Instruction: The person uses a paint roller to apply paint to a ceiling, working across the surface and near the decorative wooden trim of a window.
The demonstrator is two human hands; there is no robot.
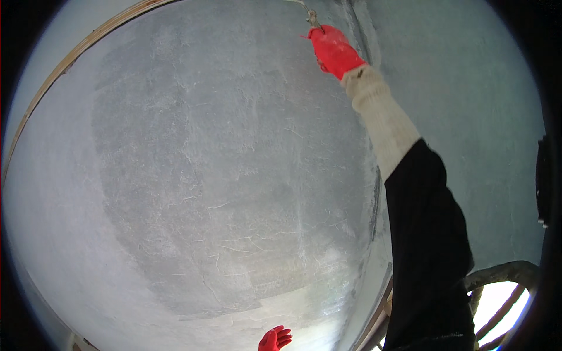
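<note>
My right hand (338, 51), in a red glove with a long cream knit cuff, reaches up to the top of the view beside the wall corner. Its fingers are closed round a hand tool with a narrow, stained metal neck (314, 20). The rest of that tool runs past the upper edge, so its kind is hidden. At the bottom, my left hand (275, 339) is partly in view in a red glove, fingers stretched out and slightly apart, holding nothing visible. In front of me is a grey plastered wall (234, 152) with a darker patch and fine pale cracks.
A wooden strip (76, 50) curves along the upper left. The rough corner seam (374, 205) runs down right of centre, meeting a greenish-grey side wall (480, 117). At the lower right is a bright opening with a dark rounded frame (503, 272). A dark object (542, 181) stands at the right rim.
</note>
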